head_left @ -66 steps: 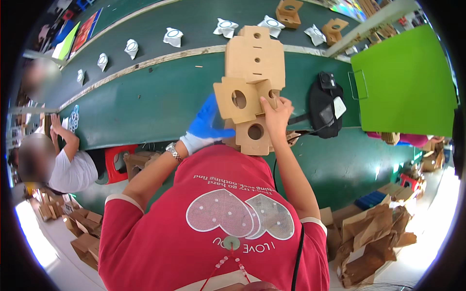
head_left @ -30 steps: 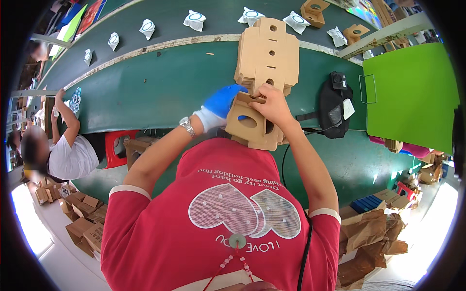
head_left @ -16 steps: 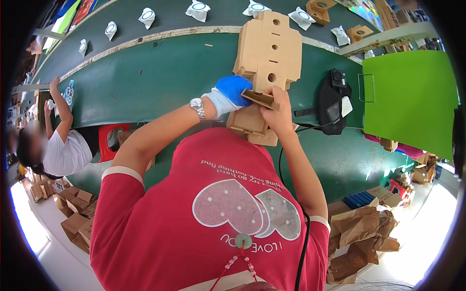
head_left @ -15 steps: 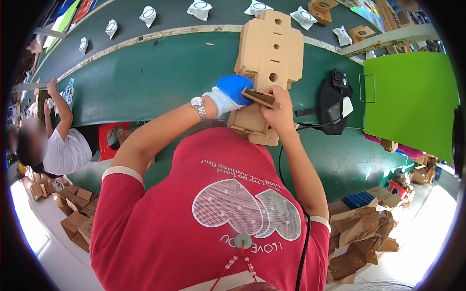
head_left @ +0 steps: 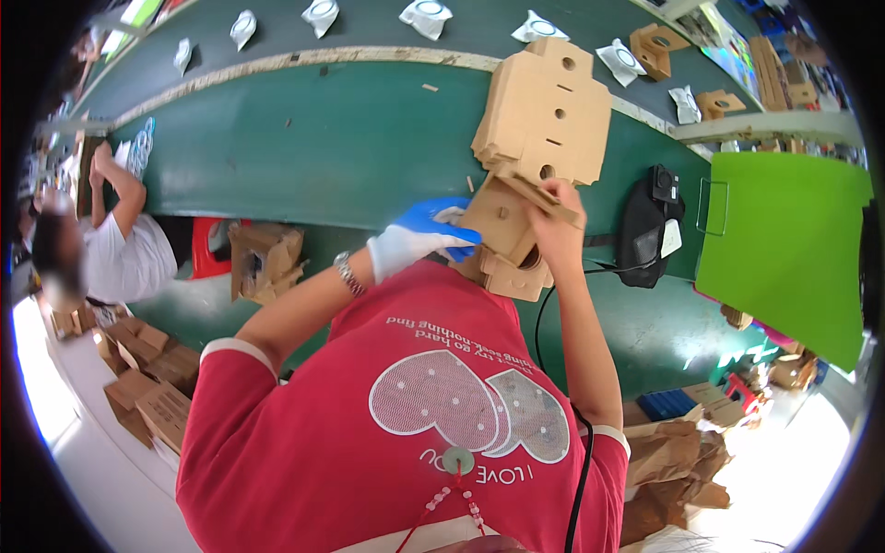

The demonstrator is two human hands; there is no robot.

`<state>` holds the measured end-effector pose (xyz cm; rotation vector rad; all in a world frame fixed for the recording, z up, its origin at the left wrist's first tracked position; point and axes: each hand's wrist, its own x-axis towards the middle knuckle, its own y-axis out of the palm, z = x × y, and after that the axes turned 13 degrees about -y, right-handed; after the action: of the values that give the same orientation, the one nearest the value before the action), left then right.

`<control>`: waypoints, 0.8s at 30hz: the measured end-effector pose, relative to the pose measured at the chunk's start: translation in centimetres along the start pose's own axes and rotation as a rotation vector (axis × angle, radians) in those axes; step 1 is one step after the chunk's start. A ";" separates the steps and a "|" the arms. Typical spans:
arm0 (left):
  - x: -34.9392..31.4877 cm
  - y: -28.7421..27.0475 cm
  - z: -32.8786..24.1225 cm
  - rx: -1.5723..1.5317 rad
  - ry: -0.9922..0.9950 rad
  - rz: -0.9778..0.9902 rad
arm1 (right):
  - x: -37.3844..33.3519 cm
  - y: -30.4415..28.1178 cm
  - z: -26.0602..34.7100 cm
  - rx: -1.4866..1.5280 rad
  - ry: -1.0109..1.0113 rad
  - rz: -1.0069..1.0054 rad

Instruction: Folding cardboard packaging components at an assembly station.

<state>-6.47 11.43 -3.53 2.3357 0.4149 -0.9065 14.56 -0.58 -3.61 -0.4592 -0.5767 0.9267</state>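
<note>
Head view: carton, shirt (white lettering)

Folded carton: matt, smooth cardboard. Stacked blanks match it. Glove is cloth with a rubbery-looking coating. Wristwatch: shiny metal. Tabletop looks smooth, faintly glossy. Shirt: matt cloth. Packets: crinkled, plastic-looking film. Green panel appears smooth.

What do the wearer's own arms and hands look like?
The left hand wears a blue-and-white glove, with a silver watch at the wrist. The right hand is bare. Both red sleeves are short, with cream trim.
</note>
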 end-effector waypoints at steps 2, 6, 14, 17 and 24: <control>0.8 -2.1 -0.1 -0.117 0.029 -0.106 | 0.5 0.1 0.8 0.056 0.071 0.058; 4.5 -8.0 -6.0 -0.427 0.196 -0.241 | 0.0 -2.0 1.4 0.399 0.216 -0.220; 21.5 -14.8 -21.6 -0.546 0.330 -0.321 | -8.6 -2.4 -1.0 -0.158 0.321 -0.288; 23.0 -15.5 -21.8 -0.489 0.414 -0.467 | -10.5 -0.5 -0.2 -0.151 0.326 -0.191; 13.4 -8.3 -8.3 -0.249 0.343 -0.474 | -11.1 -0.3 0.8 -0.045 0.424 -0.191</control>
<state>3.38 24.08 -11.32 2.1926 1.1904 -0.6042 9.01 -9.96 -5.75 -0.6104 -0.2493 0.6098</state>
